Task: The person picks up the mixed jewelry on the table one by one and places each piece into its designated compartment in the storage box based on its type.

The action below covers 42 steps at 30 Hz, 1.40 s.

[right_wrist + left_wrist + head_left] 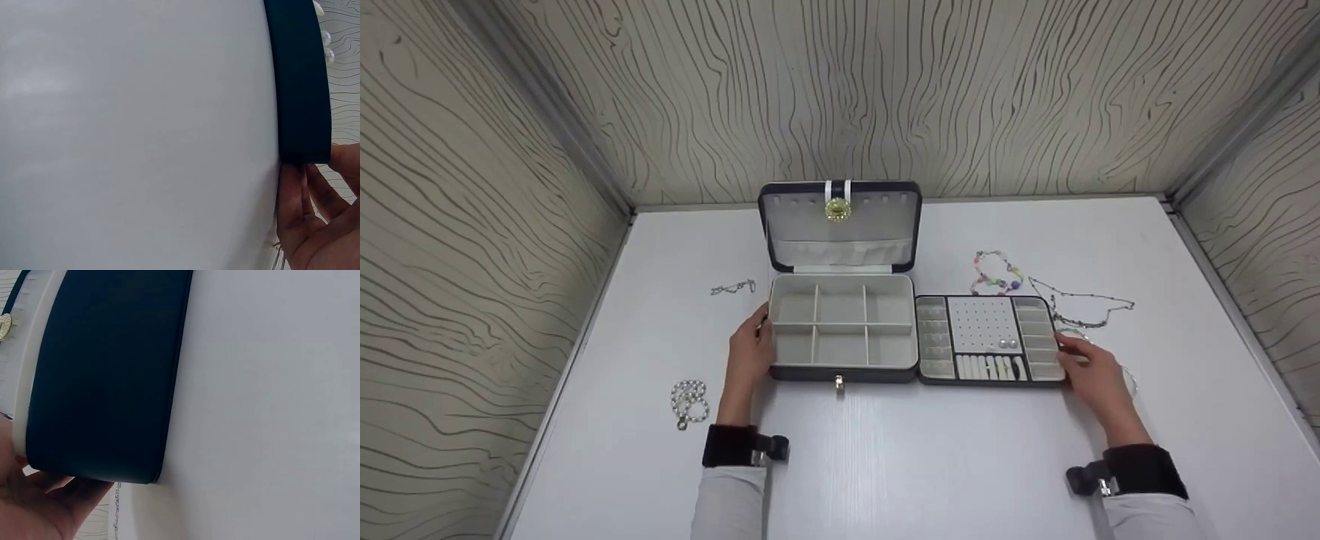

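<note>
An open jewelry box (840,373) stands in the middle, its dark blue lid (840,226) tilted up and its pale compartments bare. My left hand (751,351) holds the box at its left side; the left wrist view shows the fingers against the box's dark end. Right beside the box lies a shallow jewelry tray (990,380), which carries two round pearl-like studs (1008,343) and a row of ring rolls (991,367) with a few rings. My right hand (1093,373) grips the tray's right edge, thumb at the top rim and fingers along the side.
Behind the tray lie a colorful bead bracelet (996,285) and a dark chain necklace (1091,324). Another piece lies partly hidden beneath my right hand. On the left are a thin chain (733,287) and a pearl strand (690,405). Patterned panels enclose the white table (930,465).
</note>
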Available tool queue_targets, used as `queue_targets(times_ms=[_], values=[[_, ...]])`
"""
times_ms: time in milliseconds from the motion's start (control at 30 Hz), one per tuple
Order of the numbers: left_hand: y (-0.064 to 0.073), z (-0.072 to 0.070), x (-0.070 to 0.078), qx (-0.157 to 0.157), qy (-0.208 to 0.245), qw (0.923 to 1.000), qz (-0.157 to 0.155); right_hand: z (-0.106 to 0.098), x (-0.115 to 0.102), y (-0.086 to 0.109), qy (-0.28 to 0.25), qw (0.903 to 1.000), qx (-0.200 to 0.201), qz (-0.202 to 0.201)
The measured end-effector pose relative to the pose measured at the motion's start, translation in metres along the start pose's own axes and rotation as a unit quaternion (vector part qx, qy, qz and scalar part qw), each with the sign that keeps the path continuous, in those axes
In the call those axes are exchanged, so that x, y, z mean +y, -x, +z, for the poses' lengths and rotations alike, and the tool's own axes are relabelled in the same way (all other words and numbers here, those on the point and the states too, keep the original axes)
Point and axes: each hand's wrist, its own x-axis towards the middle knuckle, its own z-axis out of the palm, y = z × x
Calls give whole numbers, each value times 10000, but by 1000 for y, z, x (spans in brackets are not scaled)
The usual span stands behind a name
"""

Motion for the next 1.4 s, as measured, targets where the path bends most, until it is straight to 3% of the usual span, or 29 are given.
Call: queue_targets(times_ms=[267, 467, 700, 900, 1133, 1233, 1400], values=[[-8, -11, 4, -179, 376, 9970, -649, 0, 3, 0, 181, 9998, -110, 55], [-11, -15, 5, -393, 648, 9922, -985, -7, 3, -1, 284, 9992, -225, -145], [-11, -15, 3, -329, 539, 9934, -955, -23, 3, -1, 49, 9998, -12, -190], [-10, -13, 1, -270, 565, 9942, -870, -44, 15, 0, 590, 9976, 354, 87], [-9, -12, 1, -226, 560, 9946, -848, -56, 35, 5, 1065, 9923, 450, 437], [-9, -12, 2, -260, 605, 9939, -888, -57, 38, 9, 1119, 9923, 243, 482], [-9, -11, 1, -280, 751, 9924, -935, -59, 34, 13, 1412, 9880, -525, 333]])
